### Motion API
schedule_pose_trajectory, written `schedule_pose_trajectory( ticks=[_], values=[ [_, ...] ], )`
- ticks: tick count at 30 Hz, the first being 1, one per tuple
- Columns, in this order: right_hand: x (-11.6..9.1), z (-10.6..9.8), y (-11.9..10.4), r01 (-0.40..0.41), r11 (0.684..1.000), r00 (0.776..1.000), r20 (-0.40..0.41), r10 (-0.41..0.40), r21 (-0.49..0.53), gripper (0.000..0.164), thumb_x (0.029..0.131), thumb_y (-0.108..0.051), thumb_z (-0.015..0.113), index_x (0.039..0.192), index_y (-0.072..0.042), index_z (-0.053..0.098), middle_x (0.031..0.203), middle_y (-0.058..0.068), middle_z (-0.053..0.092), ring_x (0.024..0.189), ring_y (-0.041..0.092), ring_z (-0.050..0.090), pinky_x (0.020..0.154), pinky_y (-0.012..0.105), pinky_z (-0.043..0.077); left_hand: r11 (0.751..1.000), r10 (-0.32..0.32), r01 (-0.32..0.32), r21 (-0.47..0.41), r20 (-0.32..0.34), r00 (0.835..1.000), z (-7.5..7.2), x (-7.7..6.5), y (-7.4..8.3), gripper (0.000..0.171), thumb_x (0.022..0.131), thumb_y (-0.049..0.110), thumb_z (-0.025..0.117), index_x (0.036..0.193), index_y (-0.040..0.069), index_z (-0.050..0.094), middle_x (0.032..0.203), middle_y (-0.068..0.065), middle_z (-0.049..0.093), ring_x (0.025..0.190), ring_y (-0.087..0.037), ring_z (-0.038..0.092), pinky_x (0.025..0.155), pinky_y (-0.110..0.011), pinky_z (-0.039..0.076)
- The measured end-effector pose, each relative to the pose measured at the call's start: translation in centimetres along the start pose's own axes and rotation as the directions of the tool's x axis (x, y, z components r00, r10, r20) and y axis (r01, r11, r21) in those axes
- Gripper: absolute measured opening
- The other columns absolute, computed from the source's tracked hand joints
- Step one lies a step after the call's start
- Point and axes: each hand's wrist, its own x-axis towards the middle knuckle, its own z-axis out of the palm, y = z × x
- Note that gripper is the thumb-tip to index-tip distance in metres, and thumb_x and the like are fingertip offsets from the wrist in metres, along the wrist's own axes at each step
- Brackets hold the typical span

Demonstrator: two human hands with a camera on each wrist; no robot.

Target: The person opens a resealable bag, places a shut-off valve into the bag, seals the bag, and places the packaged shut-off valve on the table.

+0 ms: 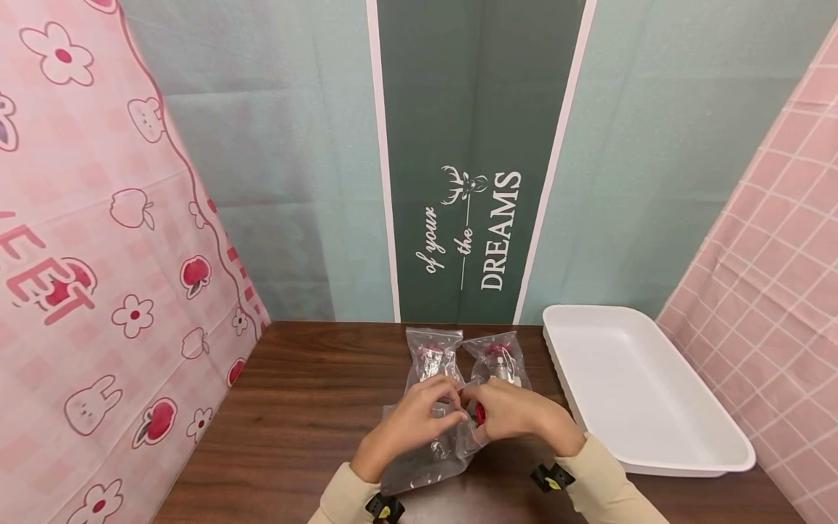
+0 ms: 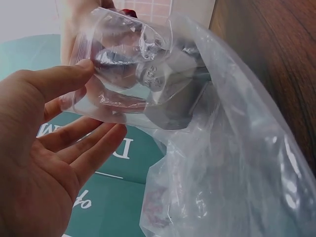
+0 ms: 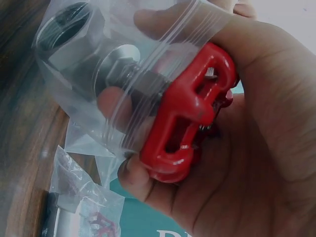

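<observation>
A metal valve [image 3: 148, 81] with a red handwheel [image 3: 185, 113] sits partly inside a clear zip bag [image 2: 81, 52], its handwheel sticking out of the bag's mouth in the right wrist view. My right hand [image 1: 517, 411] grips the valve, with fingertips inside the bag and the handwheel against the palm. At the bag's mouth, my left hand [image 1: 415, 415] pinches the plastic edge, its other fingers spread below. Beneath the hands lies more clear plastic [image 1: 419, 469]. Behind them rest two bagged valves, one bag [image 1: 435, 342] on the left and another bag [image 1: 507, 353] on the right.
A white shallow tray [image 1: 618, 320] stands at the right on the brown wooden table [image 1: 294, 415]. Fabric curtains [image 1: 262, 182] hang behind the table and along both sides.
</observation>
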Motion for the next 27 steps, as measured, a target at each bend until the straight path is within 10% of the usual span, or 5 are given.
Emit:
schedule_pose_trajectory(
  ticks=[27],
  values=[
    [0.42,0.31,0.59,0.002,0.994,1.0,0.016,-0.004,0.106,0.044,0.079,-0.027,0.084,0.118,-0.018,0.068,0.087,-0.013,0.065,0.07,-0.002,0.058,0.06,0.02,0.051,0.996,-0.056,0.058,-0.064,0.036,0.998,-0.3,-0.3,0.03,0.014,0.096,0.018,0.081,0.098,0.012,0.068,0.123,-0.009,0.069,0.107,-0.016,0.072,0.094,-0.032,0.062]
  ],
)
